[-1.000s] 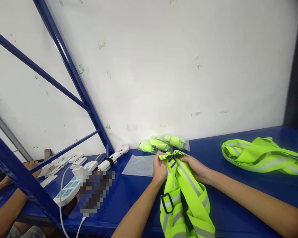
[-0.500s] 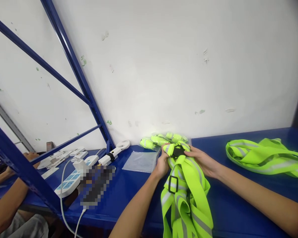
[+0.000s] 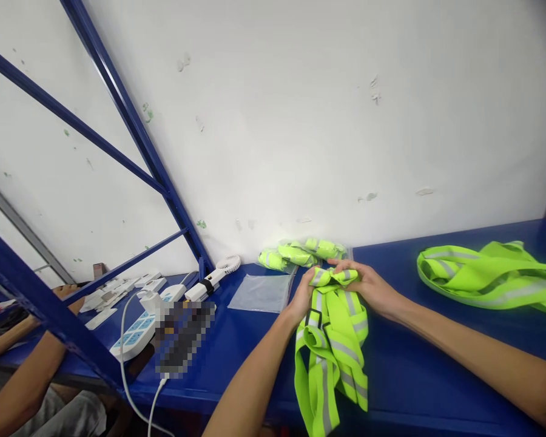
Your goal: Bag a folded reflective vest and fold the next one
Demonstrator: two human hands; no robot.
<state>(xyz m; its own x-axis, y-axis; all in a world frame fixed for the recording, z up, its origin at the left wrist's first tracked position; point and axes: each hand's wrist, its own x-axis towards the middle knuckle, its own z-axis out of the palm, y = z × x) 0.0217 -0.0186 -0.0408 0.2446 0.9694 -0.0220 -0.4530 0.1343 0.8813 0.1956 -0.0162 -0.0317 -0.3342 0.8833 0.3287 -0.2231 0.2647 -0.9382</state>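
Observation:
A neon-yellow reflective strap vest [image 3: 334, 340] with grey stripes and a black buckle hangs over the front edge of the blue table [image 3: 418, 376]. My left hand [image 3: 303, 295] grips its upper end from the left. My right hand [image 3: 368, 285] holds the same bunched end from the right, fingers curled over the folded part. An empty clear plastic bag [image 3: 261, 292] lies flat just left of my left hand. Behind the hands, against the wall, lie packed vests in clear bags [image 3: 303, 252].
Another loose reflective vest [image 3: 486, 276] lies at the right. At the left are a small white fan [image 3: 216, 272], a white power strip [image 3: 139, 325] with cables and a blurred dark object [image 3: 182, 337]. Blue rack struts [image 3: 131, 130] cross the left. Another person's arm [image 3: 20, 388] shows lower left.
Both hands have gathered the vest's top end into a tighter fold, and more of the vest has been drawn up onto the table, so less hangs down. The view shifted slightly.

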